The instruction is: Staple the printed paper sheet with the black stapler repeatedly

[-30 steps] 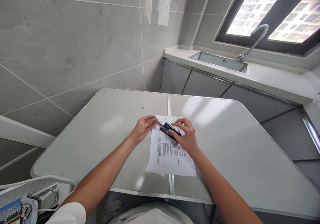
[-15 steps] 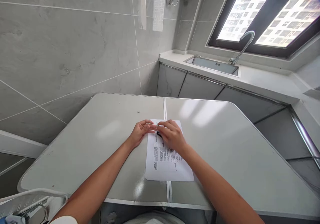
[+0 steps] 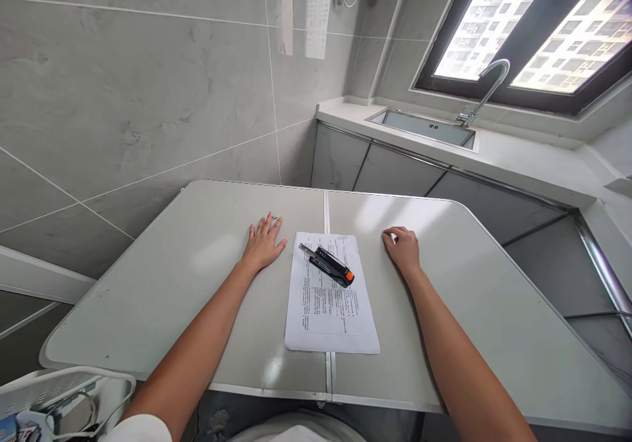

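Observation:
A black stapler (image 3: 332, 267) with an orange end lies on a printed white sheet (image 3: 316, 336) in the middle of the table, its slim metal part sticking out toward the upper left. To the left of the paper, my left hand (image 3: 263, 246) rests palm down with its fingers spread, and a tiny dark bit (image 3: 275, 217) shows by its fingertips. My right hand (image 3: 403, 249) lies on the table right of the paper, its fingers curled together; whatever they may hold is hidden.
The pale folding table (image 3: 469, 336) has a seam down its middle. A white basket (image 3: 69, 379) with mixed items is at the lower left. Behind stand a grey wall and a counter (image 3: 523, 159) with a sink (image 3: 419, 128) and faucet.
Both hands have moved apart from over the paper, the left one to the left and flat, the right one to the right. The stapler on the sheet is now uncovered.

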